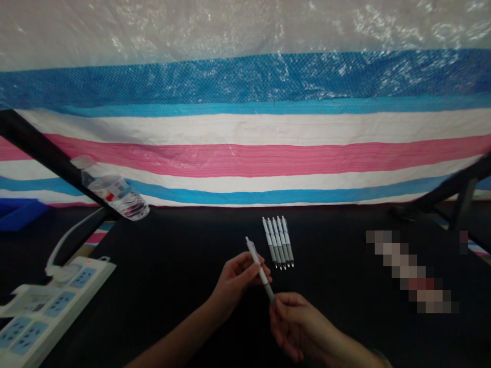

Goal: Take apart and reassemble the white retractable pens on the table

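A white and grey click pen (263, 275) is held between both hands, slanting with its push button up and to the left. My left hand (238, 276) pinches the white barrel around its middle. Lower down, the fingers of my right hand (293, 322) close on the grey grip end, hiding the tip. Just beyond my hands, several similar pens (278, 243) lie side by side in a neat row on the black table (199, 240), buttons away from me and tips toward me.
At left lies a white power strip (65, 306) with a plugged-in cable. Behind it a water bottle (125, 197) leans beside a black bar (49, 153). A blue tray (23, 212) sits far left. A pixelated long object (412, 271) lies right. Striped plastic sheeting (245, 158) hangs behind the table.
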A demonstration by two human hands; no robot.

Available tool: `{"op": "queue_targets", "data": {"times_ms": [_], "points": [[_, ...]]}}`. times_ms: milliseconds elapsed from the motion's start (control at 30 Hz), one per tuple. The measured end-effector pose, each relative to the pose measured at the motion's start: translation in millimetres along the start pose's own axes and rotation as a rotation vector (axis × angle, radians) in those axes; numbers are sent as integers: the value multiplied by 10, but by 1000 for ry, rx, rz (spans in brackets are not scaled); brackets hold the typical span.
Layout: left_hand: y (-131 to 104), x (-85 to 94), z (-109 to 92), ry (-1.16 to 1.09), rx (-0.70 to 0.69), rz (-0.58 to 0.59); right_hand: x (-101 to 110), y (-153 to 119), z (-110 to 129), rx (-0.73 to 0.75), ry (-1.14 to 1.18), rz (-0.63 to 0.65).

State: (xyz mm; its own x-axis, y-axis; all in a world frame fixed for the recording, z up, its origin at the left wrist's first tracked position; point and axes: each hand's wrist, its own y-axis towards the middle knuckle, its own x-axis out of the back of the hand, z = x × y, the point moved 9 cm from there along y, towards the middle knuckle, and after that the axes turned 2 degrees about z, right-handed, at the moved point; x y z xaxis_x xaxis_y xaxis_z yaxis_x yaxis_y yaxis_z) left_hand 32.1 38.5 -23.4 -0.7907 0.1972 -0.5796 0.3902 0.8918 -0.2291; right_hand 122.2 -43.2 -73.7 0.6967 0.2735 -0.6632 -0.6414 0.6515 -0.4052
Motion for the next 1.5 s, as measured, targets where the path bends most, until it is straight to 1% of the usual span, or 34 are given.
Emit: {"op": "queue_targets", "data": {"times_ms": [133,200,267,333,367,400,467,567,667,767,933,1233,1500], "points": [[7,-5,-8,25,-20,16,0,-9,36,-9,-31,-14],[10,14,-53,72,-48,5,-22,-31,132,5,-138,-23],[8,31,-117,140,-73,-12,-44,-62,305,73,-331,-45],[5,37,-177,203,-83,-20,-12,-120,560,226,-584,-162],[5,37,-201,225,-85,-20,-9,-147,652,281,-678,-203],[5,35,-220,243,-86,-16,-2,-164,707,313,-740,-232],[11,34,-231,272,-77,-7,11,-166,739,332,-797,-252],[23,43,-201,291,-50,7,38,-137,704,330,-803,-250],[28,46,-185,296,-52,14,73,-119,682,336,-783,-258],[27,54,-186,291,-57,-3,95,-115,680,341,-759,-259],[21,72,-202,288,-57,-45,101,-116,676,328,-736,-252],[15,45,-209,288,-82,-20,124,-106,650,310,-724,-250],[8,63,-257,276,-89,-37,99,-112,668,314,-750,-238]]}}
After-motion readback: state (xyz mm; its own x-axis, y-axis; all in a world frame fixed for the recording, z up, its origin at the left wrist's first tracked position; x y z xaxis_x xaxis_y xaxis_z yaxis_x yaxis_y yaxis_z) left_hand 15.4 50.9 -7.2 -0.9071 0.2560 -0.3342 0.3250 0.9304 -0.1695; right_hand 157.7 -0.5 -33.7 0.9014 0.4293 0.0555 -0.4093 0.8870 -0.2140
